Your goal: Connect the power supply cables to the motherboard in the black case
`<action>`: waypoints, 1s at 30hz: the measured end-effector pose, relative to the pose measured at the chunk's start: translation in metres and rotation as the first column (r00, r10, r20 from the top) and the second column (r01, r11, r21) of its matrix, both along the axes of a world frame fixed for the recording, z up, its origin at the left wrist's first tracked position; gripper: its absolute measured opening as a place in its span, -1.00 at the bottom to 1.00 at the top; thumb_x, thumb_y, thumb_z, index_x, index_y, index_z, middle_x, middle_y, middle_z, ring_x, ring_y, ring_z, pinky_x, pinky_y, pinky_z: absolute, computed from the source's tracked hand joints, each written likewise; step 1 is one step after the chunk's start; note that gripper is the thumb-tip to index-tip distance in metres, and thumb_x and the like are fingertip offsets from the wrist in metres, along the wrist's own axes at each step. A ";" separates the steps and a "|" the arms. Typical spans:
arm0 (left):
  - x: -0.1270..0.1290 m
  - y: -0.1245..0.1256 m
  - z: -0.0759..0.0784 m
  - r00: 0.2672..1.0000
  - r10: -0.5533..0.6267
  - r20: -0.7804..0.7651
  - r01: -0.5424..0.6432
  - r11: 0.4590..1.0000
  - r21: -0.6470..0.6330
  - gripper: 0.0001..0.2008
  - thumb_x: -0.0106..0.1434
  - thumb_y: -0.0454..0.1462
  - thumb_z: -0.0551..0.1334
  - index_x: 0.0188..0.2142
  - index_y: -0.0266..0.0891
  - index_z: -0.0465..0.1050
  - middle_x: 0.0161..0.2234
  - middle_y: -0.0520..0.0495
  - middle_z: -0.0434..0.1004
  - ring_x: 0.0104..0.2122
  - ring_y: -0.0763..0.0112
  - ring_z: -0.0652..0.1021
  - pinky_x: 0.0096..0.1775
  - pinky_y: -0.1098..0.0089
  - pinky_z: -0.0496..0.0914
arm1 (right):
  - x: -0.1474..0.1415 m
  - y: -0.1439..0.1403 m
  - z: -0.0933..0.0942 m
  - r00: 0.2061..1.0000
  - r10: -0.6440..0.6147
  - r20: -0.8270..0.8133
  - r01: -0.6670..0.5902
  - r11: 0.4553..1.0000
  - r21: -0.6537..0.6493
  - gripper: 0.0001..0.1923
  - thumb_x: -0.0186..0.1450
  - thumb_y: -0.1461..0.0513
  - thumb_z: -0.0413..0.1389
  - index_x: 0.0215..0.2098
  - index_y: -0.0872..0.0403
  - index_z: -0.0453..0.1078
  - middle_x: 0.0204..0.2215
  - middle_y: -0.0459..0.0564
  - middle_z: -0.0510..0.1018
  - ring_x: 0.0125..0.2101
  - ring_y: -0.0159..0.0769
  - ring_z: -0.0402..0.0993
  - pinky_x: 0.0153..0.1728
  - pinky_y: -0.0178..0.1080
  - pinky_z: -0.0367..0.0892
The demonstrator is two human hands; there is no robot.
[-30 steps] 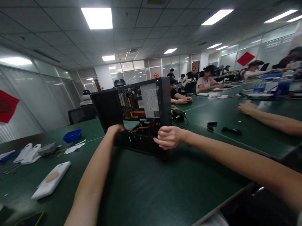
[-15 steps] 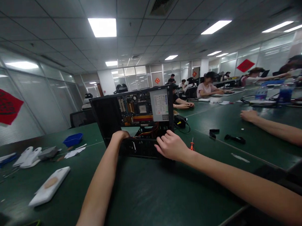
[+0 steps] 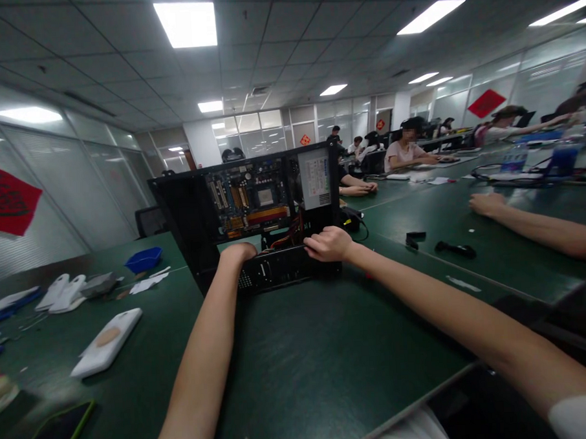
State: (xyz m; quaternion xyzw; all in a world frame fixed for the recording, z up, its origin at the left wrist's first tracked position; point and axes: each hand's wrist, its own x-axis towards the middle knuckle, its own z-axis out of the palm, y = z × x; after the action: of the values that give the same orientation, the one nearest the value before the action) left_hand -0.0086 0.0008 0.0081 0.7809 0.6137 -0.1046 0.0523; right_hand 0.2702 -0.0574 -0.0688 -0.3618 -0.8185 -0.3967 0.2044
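Note:
An open black computer case (image 3: pixel 195 211) stands on the green table (image 3: pixel 300 374), its side off, showing a motherboard (image 3: pixel 250 199), a grey power supply (image 3: pixel 314 178) and red and orange cables. My left hand (image 3: pixel 239 253) grips the case's near lower edge at the left. My right hand (image 3: pixel 328 244) grips the same edge at the right, fingers curled over the rim.
A white plastic cover (image 3: pixel 107 342), more white parts (image 3: pixel 63 293) and a blue tray (image 3: pixel 144 259) lie to the left. A phone (image 3: pixel 54 437) sits at the near left edge. Another person's arm (image 3: pixel 531 225) rests on the table at right, near black parts (image 3: pixel 452 248). Several people sit farther back.
The case has turned and shifted slightly left, showing more of its inside. My right hand moved from flat on the front face to gripping the top of the lower edge.

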 end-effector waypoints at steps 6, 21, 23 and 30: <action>0.000 -0.009 0.002 0.999 -0.048 0.010 0.049 0.996 -0.075 -0.66 0.23 -0.23 0.20 -0.09 -0.36 0.62 0.05 -0.33 0.62 -0.04 0.10 0.64 -0.10 0.34 0.49 | 0.007 0.007 -0.004 0.996 0.059 -0.064 -0.059 0.998 0.002 -0.63 0.44 0.12 -0.01 -0.30 0.10 0.59 -0.50 0.01 0.63 -0.58 -0.38 0.32 -0.41 -0.21 -0.01; -0.045 -0.019 0.040 0.968 -0.196 0.157 0.194 0.981 0.032 -0.31 0.31 0.27 0.08 -0.09 -0.26 0.61 -0.10 -0.17 0.67 -0.17 0.19 0.61 -0.23 0.39 0.40 | 0.011 0.004 -0.005 0.991 0.075 -0.106 -0.082 0.994 -0.068 -0.67 0.43 0.12 0.04 -0.29 0.10 0.59 -0.46 0.03 0.66 -0.55 -0.34 0.41 -0.40 -0.23 0.10; -0.048 -0.032 0.054 0.949 -0.270 0.164 0.254 0.961 0.110 -0.44 0.24 0.18 0.26 -0.08 -0.22 0.61 -0.14 -0.09 0.66 -0.18 0.23 0.59 -0.27 0.42 0.36 | 0.008 -0.004 -0.001 0.994 0.039 -0.102 -0.052 0.991 -0.125 -0.65 0.46 0.11 0.02 -0.28 0.13 0.57 -0.44 0.06 0.66 -0.52 -0.30 0.46 -0.38 -0.22 0.13; -0.026 -0.078 0.079 0.787 -0.598 0.150 0.429 0.705 0.565 -0.76 0.23 -0.10 0.37 -0.28 -0.22 0.66 -0.01 -0.16 0.55 0.03 0.13 0.49 0.07 0.27 0.37 | -0.045 -0.041 0.044 0.869 0.234 -0.437 -0.366 0.897 -0.247 -0.59 0.46 0.05 0.08 0.13 0.13 0.41 0.07 0.25 0.59 0.03 -0.04 0.52 -0.01 -0.09 0.34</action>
State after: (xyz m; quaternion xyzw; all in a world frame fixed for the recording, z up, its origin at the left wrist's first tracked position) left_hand -0.0345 -0.0774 0.0869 0.9137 0.3558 0.1772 -0.0847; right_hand 0.2249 -0.0981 -0.0245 -0.3297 -0.8601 -0.1392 0.3636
